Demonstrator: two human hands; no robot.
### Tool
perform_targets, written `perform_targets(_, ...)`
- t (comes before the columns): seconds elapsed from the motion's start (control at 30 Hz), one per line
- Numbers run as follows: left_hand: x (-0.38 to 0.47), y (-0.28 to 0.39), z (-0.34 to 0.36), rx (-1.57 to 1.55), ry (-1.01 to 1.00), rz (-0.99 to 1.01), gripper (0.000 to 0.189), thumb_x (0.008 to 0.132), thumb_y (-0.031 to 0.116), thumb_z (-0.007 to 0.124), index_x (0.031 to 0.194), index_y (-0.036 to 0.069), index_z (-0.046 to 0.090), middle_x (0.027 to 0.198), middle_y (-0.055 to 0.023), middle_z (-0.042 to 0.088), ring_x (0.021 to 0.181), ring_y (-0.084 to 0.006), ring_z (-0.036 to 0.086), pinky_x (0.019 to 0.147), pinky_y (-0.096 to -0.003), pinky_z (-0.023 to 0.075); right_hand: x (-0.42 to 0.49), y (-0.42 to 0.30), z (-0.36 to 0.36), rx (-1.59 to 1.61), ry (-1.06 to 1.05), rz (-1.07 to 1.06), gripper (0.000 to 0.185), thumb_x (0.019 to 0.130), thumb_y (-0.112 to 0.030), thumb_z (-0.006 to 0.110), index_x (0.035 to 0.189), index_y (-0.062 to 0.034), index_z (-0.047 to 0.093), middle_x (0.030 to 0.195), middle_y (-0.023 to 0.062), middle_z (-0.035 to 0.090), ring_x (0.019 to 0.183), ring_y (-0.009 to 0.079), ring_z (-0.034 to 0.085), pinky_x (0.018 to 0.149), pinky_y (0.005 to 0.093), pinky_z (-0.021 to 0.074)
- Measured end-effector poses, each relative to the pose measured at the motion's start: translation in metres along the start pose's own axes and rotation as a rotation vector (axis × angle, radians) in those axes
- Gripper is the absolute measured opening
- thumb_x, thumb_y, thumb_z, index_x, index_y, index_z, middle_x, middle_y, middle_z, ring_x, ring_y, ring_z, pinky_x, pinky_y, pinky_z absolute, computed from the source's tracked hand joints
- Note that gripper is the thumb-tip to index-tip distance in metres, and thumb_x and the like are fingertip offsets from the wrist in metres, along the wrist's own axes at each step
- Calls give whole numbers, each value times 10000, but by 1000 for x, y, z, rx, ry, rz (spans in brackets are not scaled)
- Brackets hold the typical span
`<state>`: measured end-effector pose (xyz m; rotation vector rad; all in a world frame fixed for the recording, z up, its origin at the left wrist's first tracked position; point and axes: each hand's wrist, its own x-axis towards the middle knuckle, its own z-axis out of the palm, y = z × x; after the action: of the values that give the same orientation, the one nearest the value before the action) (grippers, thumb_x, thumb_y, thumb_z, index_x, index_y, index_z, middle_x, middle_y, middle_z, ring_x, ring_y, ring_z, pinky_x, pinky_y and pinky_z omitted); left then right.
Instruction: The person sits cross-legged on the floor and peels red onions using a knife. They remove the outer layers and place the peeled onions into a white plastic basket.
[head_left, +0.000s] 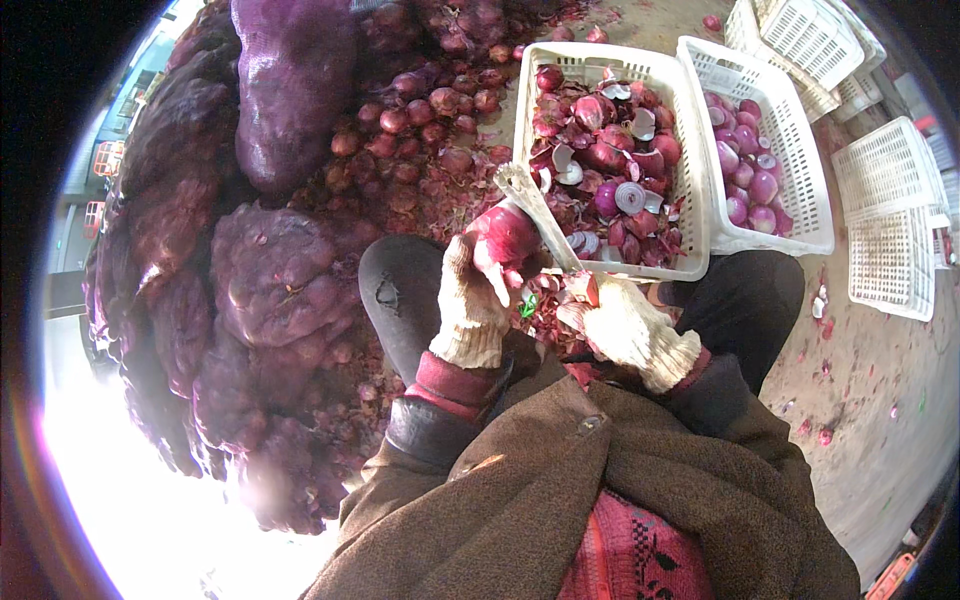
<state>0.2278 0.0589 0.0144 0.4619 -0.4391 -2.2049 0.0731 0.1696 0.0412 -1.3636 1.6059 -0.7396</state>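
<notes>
My left hand (474, 311), in a cream knitted glove, grips a red onion (506, 236) with a strip of skin hanging from its lower side. A similar glove covers my right hand (634, 322), which is closed around the reddish handle of a knife (551, 229). Its pale, smeared blade points up and to the left, close along the onion's right side; I cannot tell whether they touch. Just beyond both hands stands a white plastic crate (701, 217) holding onion skins, cut ends and slices. Loose skins (536, 311) lie between my knees.
A second white crate (814, 217) with peeled purple onions stands to the right. Unpeeled onions (420, 112) are heaped on the floor at the upper left. Full purple mesh sacks (274, 274) are piled along the left. More white crates (889, 217) stand at the far right.
</notes>
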Motion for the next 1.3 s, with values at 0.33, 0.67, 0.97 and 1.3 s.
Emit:
perform_targets(0.33, 4, 1, 0, 258, 20, 93, 600, 839, 348, 650, 1292, 15, 441, 1189, -137, 573, 1097, -286, 569, 908, -436, 507, 5, -7, -2, -115, 72, -54, 212, 856, -210, 590, 974, -34, 583, 829, 199, 623, 816, 403, 610, 678, 448, 491)
perform_targets(0.67, 12, -2, -7, 259, 41, 154, 547, 846, 398, 620, 1233, 27, 511, 1184, -152, 585, 1095, -301, 571, 931, -466, 478, 12, -21, -20, -88, -96, 105, 358, 890, -236, 576, 1182, -28, 579, 907, 185, 658, 856, 297, 645, 706, 349, 522)
perform_targets(0.97, 12, 5, -7, 179, 25, -55, 801, 777, 546, 633, 1329, 17, 395, 1291, -209, 489, 1152, -388, 516, 925, -540, 480, 5, -9, -39, 487, -67, 35, 172, 881, -241, 575, 924, -76, 552, 729, 26, 576, 528, 72, 506, 446, 210, 396)
perform_targets(1.3, 11, 15, -14, 335, 67, -115, 711, 807, 475, 588, 1305, -5, 425, 1196, -205, 569, 1039, -364, 607, 781, -504, 570, -6, -10, -47, 849, -189, 349, 196, 860, -261, 625, 939, -90, 574, 711, -8, 569, 534, 58, 477, 440, 190, 360)
